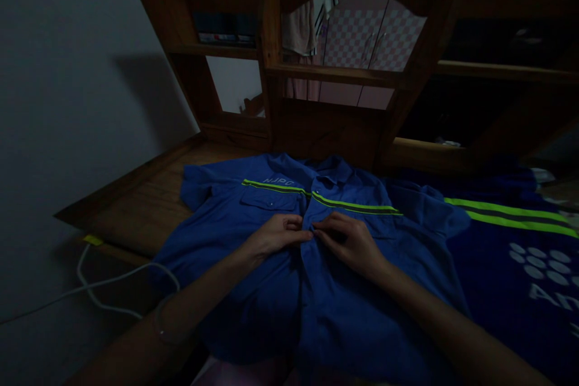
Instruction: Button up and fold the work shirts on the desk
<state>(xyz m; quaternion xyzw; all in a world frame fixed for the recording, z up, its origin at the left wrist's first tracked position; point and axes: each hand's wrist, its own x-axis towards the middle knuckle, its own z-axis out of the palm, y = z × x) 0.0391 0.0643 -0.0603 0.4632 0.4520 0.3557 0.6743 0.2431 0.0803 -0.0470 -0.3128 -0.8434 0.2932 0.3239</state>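
Observation:
A blue short-sleeved work shirt (253, 253) lies spread out, its collar toward the far side. A yellow-green and dark reflective stripe crosses its chest, below pale lettering. My left hand (283, 232) pinches the front placket near mid-chest, thumb pointing right. From the other side, my right hand (346, 235) has its thumb and fingertips closed on the same placket. The fingertips of both hands nearly meet there. Whatever button sits under them is too small and dark to make out.
A wooden headboard with shelves (335, 81) rises behind the shirt. To the right lies a dark blue garment (497, 265) with bright stripes and white print. A white cable (113, 280) loops at the left, near a pale wall (81, 72). The room is dim.

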